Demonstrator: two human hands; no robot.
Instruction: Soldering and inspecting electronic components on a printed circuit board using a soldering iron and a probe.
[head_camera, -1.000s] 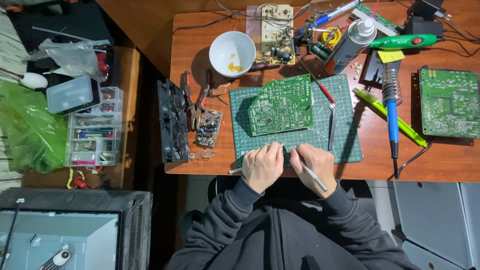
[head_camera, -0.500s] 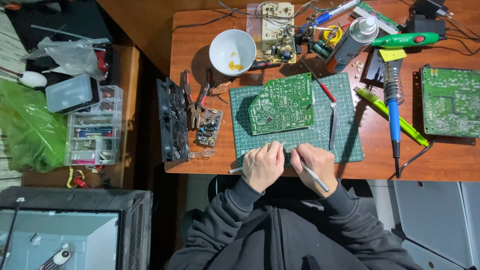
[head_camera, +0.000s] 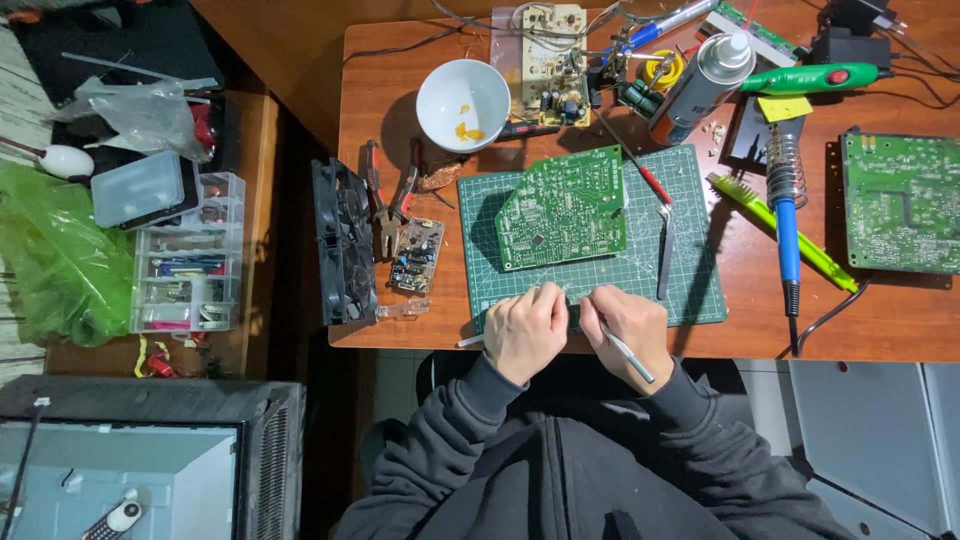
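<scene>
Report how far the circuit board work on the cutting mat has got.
Done: the green circuit board lies flat on the cutting mat, tools around it. In hand: both hands meet at the mat's near edge, right hand holding a thin metal tool, left hand beside it. Left: soldering iron lies untouched.

Both hands over green cutting mat

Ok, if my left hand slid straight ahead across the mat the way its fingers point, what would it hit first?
Most likely the green circuit board lying on the cutting mat. The left hand points up the mat, and only bare mat shows between them, though height is hard to judge from above.
</scene>
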